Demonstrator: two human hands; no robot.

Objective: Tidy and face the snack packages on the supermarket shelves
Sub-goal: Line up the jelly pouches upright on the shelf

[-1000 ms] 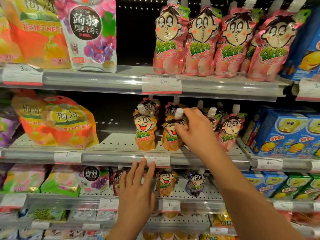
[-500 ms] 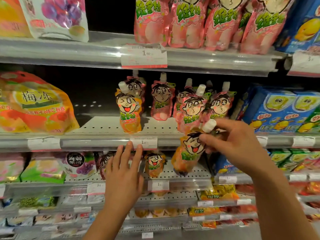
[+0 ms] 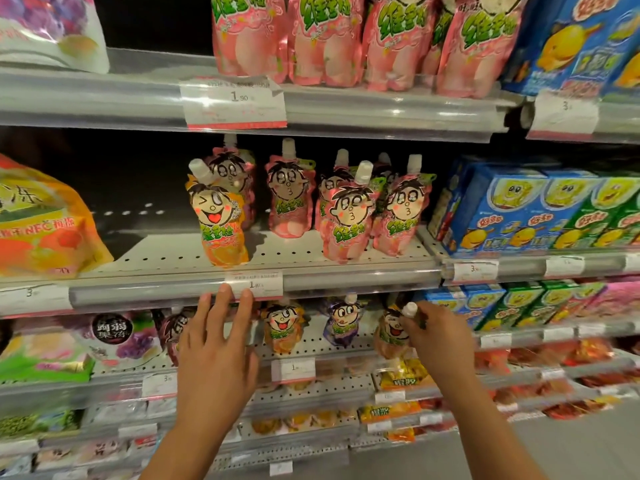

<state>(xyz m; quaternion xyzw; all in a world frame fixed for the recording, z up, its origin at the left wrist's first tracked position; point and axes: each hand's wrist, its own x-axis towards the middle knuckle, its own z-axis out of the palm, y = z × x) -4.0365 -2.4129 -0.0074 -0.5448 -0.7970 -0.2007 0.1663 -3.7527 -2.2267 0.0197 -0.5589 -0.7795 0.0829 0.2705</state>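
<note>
My right hand (image 3: 438, 336) pinches the white cap end of an orange spouted jelly pouch (image 3: 389, 336) and holds it upright at the lower shelf, right of a purple pouch (image 3: 341, 322) and another orange pouch (image 3: 280, 327). My left hand (image 3: 216, 344) is spread flat, its fingertips touching the middle shelf's front rail (image 3: 156, 294) by the price tag (image 3: 254, 284). On the middle shelf stand one orange pouch (image 3: 218, 220) and several pink pouches (image 3: 349, 220), all facing forward.
Large pink pouches (image 3: 346, 39) hang over the top shelf. Blue and green boxed snacks (image 3: 526, 213) fill the right side. An orange bag (image 3: 41, 220) sits at the left of the middle shelf, and a purple-grape bag (image 3: 114, 332) lies below it. More shelves run beneath.
My right hand took the orange pouch off the middle shelf and carried it down to the lower shelf. The left hand stayed at the rail. The view tilted down.
</note>
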